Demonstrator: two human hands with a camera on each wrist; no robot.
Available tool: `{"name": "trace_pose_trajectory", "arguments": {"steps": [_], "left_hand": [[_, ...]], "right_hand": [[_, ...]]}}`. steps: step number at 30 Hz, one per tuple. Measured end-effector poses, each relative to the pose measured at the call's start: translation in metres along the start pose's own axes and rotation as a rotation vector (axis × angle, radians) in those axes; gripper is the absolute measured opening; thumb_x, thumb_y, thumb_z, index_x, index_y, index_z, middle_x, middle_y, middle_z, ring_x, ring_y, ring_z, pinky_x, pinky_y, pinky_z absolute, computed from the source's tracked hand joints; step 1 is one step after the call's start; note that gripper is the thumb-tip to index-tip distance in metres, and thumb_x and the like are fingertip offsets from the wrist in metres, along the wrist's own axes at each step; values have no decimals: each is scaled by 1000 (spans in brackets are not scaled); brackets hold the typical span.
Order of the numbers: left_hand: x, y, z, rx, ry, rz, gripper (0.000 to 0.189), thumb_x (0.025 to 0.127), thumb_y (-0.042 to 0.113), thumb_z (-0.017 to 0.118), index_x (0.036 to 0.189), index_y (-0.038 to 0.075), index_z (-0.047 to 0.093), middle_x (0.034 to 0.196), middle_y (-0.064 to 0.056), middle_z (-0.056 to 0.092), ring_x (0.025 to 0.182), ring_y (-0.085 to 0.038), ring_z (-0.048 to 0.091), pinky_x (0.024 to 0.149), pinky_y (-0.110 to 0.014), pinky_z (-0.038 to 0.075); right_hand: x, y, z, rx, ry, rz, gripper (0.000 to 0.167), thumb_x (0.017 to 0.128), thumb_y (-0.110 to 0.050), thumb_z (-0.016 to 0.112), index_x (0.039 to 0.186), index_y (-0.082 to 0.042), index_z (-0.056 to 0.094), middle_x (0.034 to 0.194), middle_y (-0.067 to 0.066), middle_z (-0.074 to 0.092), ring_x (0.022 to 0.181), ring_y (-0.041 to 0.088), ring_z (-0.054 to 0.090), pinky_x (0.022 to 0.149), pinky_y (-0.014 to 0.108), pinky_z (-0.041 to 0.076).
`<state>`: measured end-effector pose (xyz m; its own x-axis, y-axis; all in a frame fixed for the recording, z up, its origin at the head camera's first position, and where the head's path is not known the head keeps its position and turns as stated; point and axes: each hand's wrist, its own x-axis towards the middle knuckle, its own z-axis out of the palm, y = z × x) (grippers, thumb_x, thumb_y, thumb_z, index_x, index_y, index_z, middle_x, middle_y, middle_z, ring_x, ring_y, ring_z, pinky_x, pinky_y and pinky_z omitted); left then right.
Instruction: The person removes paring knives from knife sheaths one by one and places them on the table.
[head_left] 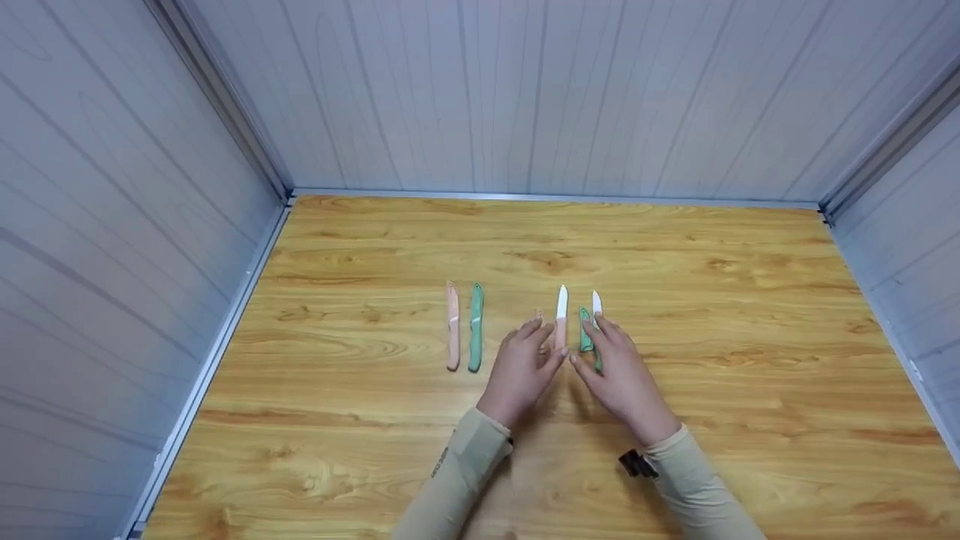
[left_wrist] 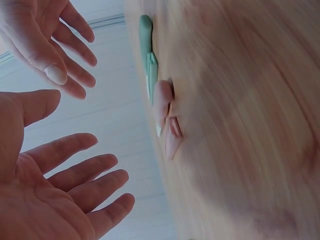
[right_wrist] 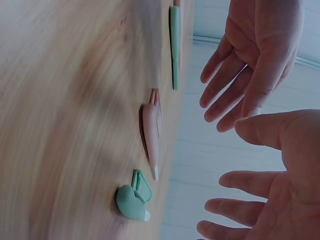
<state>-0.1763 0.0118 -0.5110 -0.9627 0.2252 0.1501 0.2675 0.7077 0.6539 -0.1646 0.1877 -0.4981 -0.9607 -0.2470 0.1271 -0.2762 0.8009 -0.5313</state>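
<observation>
My left hand (head_left: 520,369) hovers over the table with fingers spread, near an unsheathed pink knife (head_left: 561,334) whose white blade points away from me. A pink sheath (left_wrist: 173,140) lies just left of that knife, mostly hidden by the hand in the head view. My right hand (head_left: 619,373), also with spread fingers, is above an unsheathed green knife (right_wrist: 131,204), covering part of its handle in the head view. Beside this knife lies its green sheath (head_left: 585,330). Both hands are empty, their thumbs close to each other.
To the left, a sheathed pink knife (head_left: 453,330) and a sheathed green knife (head_left: 476,330) lie side by side. Pale panel walls (head_left: 495,97) enclose the wooden table (head_left: 337,450) at the back and both sides.
</observation>
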Motion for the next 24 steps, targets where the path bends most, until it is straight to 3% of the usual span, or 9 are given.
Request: {"name": "trace_pose_trajectory", "arguments": {"steps": [8,15,24], "left_hand": [[-2,-8,-6,38,44,33,48,94,35,60,130,3,58,133,-14,54,127,-29,47,108,-48,30],[-3,-14,-14,49,31,-12,48,94,35,60,132,5,56,136,-15,52,130,-30,43,110,-49,27],[-4,-27,-25,77,52,-20,49,94,33,61,133,3,55,136,-17,51,129,-34,43,110,-51,25]], "right_hand": [[0,-5,3,-18,11,-31,61,92,-33,63,140,0,45,148,22,33,134,45,29,107,57,27],[4,-9,10,-34,37,-69,61,89,-30,68,138,0,47,146,23,36,133,42,31,107,54,28],[9,-19,19,-48,26,-122,58,89,-27,67,138,-2,48,146,21,37,134,41,32,108,52,28]]}}
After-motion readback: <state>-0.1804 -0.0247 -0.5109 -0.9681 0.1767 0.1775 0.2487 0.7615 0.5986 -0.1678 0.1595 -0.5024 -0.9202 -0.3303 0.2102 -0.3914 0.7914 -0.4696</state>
